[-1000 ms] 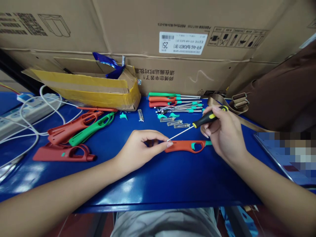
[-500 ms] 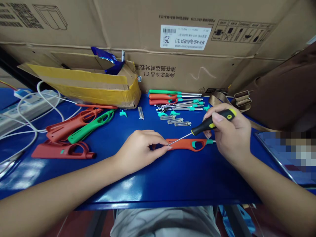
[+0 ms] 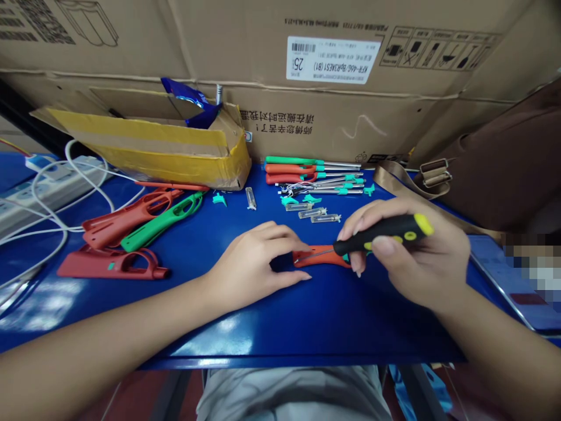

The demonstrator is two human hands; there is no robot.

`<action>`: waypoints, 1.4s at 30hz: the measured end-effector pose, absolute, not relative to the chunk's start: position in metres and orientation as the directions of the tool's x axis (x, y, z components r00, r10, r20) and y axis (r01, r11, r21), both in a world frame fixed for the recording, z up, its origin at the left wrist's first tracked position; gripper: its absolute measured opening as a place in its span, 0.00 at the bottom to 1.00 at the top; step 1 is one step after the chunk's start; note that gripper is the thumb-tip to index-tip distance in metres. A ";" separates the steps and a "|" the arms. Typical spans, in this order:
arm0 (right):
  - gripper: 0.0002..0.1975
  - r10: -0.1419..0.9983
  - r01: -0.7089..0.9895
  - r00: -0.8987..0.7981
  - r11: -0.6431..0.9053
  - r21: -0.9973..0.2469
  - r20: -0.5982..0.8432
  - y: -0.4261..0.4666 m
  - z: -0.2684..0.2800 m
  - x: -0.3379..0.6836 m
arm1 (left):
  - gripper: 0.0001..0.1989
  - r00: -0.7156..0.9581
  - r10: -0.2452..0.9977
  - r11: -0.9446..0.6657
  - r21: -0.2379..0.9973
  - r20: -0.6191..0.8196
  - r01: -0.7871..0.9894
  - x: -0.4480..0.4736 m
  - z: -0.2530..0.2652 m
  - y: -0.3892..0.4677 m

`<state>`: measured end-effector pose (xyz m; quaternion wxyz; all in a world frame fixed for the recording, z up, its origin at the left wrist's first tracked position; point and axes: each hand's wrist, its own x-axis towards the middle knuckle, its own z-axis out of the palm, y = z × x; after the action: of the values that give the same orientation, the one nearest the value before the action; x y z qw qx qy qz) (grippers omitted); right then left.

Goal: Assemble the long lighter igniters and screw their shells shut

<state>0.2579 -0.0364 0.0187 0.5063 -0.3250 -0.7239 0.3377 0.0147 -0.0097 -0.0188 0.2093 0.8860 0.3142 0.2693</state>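
Note:
An orange long-nosed lighter lies on the blue table in front of me. My left hand is at its handle end, thumb and forefinger parted on either side, the forefinger close to or touching the upper edge. My right hand grips a black and yellow screwdriver, now tilted low over the lighter. Its thin shaft reaches left along the orange handle, the tip near a small metal spot. The lighter's nozzle end is hidden behind my right hand.
Orange, red and green lighter shells lie left. Finished-looking lighters, metal rods, teal triggers and clear fuel tanks lie at the back. A yellow-taped box, power strip, brown strap and phone-like tablet surround them.
My left thumb and forefinger have spread from their pinch. My right hand has come lower and nearer, tilting the screwdriver flatter along the lighter.

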 end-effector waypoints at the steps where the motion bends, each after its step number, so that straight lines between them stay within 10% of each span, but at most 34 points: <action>1: 0.03 0.835 0.129 -0.213 0.538 -0.833 0.507 -0.035 0.018 0.256 | 0.21 0.657 0.675 -0.711 0.533 0.334 0.459 0.016 -0.020 -0.008; 7: 0.08 0.880 0.157 0.026 0.464 -0.872 0.474 -0.026 0.017 0.249 | 0.21 0.672 0.673 -0.687 0.597 0.307 0.415 0.020 -0.032 -0.003; 42: 0.04 0.805 0.090 -0.135 0.590 -0.802 0.577 -0.030 0.010 0.246 | 0.19 0.692 0.645 -0.690 0.637 0.324 0.345 0.022 -0.034 -0.002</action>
<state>0.2461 -0.0296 0.0105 0.5709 -0.3268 -0.6850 0.3133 0.0225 -0.0023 -0.0339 0.2750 0.8778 0.2819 0.2729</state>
